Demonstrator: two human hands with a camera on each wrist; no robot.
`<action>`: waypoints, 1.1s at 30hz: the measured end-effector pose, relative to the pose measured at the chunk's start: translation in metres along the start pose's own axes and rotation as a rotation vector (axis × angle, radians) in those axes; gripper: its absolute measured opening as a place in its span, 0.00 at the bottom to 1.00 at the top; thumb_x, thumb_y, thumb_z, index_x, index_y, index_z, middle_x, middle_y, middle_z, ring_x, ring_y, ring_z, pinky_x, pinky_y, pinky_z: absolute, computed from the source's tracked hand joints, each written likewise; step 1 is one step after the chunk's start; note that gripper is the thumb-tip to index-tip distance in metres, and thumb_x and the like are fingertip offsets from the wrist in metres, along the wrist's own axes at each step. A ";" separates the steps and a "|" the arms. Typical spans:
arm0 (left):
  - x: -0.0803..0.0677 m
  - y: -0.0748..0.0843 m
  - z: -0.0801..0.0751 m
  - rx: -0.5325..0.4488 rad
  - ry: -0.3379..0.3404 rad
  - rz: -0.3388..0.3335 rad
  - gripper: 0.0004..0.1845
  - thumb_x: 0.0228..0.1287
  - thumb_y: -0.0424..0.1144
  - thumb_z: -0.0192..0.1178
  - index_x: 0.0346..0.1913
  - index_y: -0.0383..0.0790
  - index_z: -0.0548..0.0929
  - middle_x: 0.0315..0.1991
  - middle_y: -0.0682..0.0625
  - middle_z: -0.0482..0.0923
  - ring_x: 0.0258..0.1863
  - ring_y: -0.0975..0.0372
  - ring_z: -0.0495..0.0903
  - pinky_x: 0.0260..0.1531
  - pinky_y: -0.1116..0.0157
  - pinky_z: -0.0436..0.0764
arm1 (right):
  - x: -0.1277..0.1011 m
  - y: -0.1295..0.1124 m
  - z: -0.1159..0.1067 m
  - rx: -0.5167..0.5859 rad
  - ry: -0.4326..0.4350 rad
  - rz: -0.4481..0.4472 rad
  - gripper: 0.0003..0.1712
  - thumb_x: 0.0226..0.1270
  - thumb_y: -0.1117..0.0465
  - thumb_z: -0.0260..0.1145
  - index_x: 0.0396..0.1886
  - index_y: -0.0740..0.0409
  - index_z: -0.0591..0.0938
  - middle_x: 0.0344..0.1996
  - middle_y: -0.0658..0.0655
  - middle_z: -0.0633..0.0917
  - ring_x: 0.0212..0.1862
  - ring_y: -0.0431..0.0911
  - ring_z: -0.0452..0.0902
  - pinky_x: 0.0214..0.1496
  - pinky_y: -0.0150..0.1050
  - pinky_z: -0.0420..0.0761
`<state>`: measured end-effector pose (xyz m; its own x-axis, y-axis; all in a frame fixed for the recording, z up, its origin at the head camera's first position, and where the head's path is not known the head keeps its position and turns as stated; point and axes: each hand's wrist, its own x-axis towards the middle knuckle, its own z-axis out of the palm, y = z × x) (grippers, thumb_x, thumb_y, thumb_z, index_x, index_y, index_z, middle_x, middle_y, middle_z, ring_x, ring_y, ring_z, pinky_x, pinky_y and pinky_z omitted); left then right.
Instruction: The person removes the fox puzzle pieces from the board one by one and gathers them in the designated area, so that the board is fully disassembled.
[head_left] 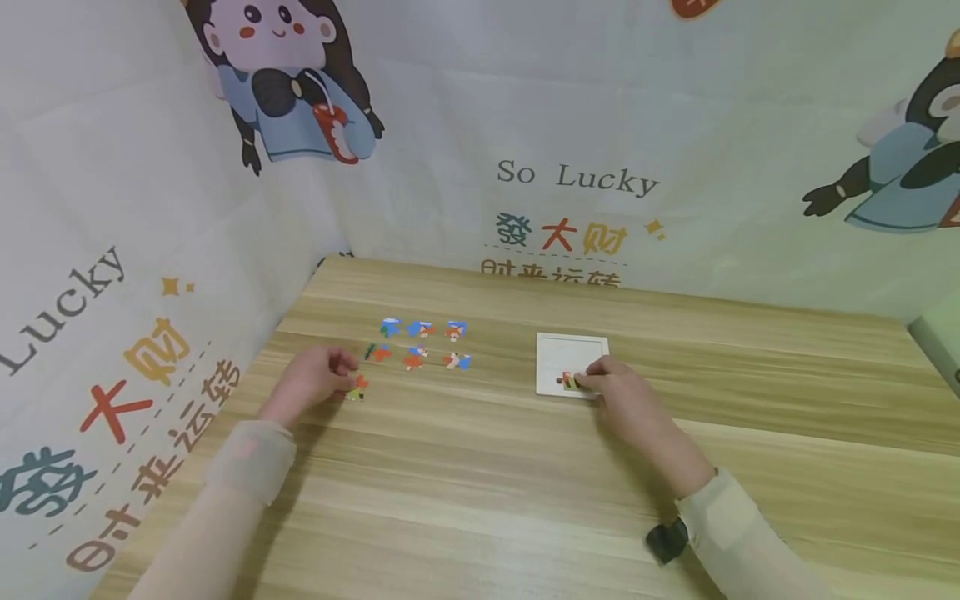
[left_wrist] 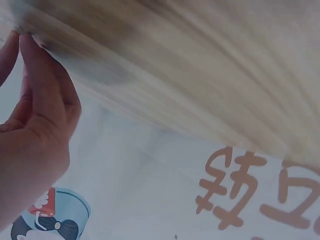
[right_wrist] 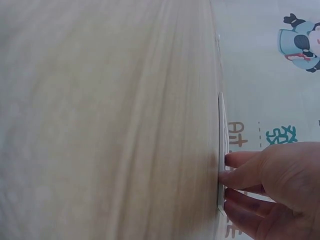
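Observation:
My right hand (head_left: 630, 400) is over the lower right part of a square white puzzle tray (head_left: 551, 354). It pinches a red, yellow and black puzzle piece (head_left: 568, 381) inside the tray's rim. The right wrist view catches the tray (right_wrist: 221, 130) edge-on, with the thumb against its edge and the piece hidden. On the left of the table, my left hand (head_left: 311, 379) pinches another puzzle piece (head_left: 359, 387), coloured red, green and yellow. Thumb and finger of that hand (left_wrist: 42, 110) meet at the tabletop in the left wrist view, where the piece can hardly be made out.
Several loose puzzle pieces (head_left: 416, 358) in blue, orange and white lie in two rows between the hands. They rest on a wood-grain table (head_left: 450, 483). A printed white cloth (head_left: 435, 167) hangs behind and to the left. Near the right wrist is a black object (head_left: 667, 542).

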<state>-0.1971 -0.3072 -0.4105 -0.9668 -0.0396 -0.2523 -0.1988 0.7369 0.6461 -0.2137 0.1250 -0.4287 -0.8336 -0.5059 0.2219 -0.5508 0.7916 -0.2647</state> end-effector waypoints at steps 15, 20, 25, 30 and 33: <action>0.000 0.013 -0.001 0.038 0.044 -0.008 0.11 0.66 0.32 0.61 0.50 0.33 0.79 0.39 0.43 0.81 0.33 0.60 0.79 0.33 0.67 0.77 | -0.002 0.000 0.003 0.018 -0.014 0.021 0.22 0.59 0.79 0.64 0.54 0.64 0.84 0.47 0.63 0.83 0.48 0.57 0.82 0.50 0.49 0.84; 0.007 0.039 0.002 0.052 0.071 0.079 0.11 0.67 0.33 0.59 0.50 0.33 0.80 0.41 0.42 0.80 0.30 0.58 0.79 0.29 0.68 0.76 | 0.000 0.001 0.002 0.021 -0.010 0.028 0.23 0.59 0.78 0.66 0.55 0.64 0.84 0.47 0.64 0.83 0.49 0.57 0.82 0.51 0.49 0.84; 0.019 0.075 0.021 0.032 0.063 0.154 0.12 0.66 0.33 0.61 0.50 0.33 0.81 0.42 0.42 0.81 0.35 0.57 0.82 0.33 0.68 0.79 | 0.001 0.003 0.001 0.021 -0.014 0.038 0.22 0.60 0.77 0.67 0.55 0.63 0.84 0.48 0.62 0.83 0.50 0.57 0.82 0.52 0.50 0.84; 0.030 0.110 0.050 -0.056 -0.004 0.208 0.12 0.67 0.31 0.61 0.51 0.33 0.81 0.45 0.41 0.81 0.40 0.54 0.83 0.36 0.66 0.84 | 0.001 0.005 0.002 0.059 -0.009 0.068 0.17 0.60 0.76 0.67 0.50 0.66 0.84 0.48 0.63 0.85 0.52 0.59 0.82 0.57 0.52 0.82; 0.035 0.129 0.072 -0.081 -0.051 0.255 0.12 0.67 0.32 0.62 0.51 0.33 0.81 0.46 0.41 0.82 0.43 0.54 0.83 0.39 0.66 0.84 | 0.001 0.006 0.002 0.086 -0.004 0.091 0.13 0.61 0.76 0.66 0.45 0.66 0.84 0.48 0.64 0.86 0.54 0.60 0.82 0.59 0.53 0.81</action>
<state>-0.2449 -0.1651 -0.3881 -0.9784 0.1758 -0.1086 0.0359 0.6623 0.7484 -0.2183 0.1285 -0.4316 -0.8803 -0.4348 0.1897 -0.4743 0.8021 -0.3627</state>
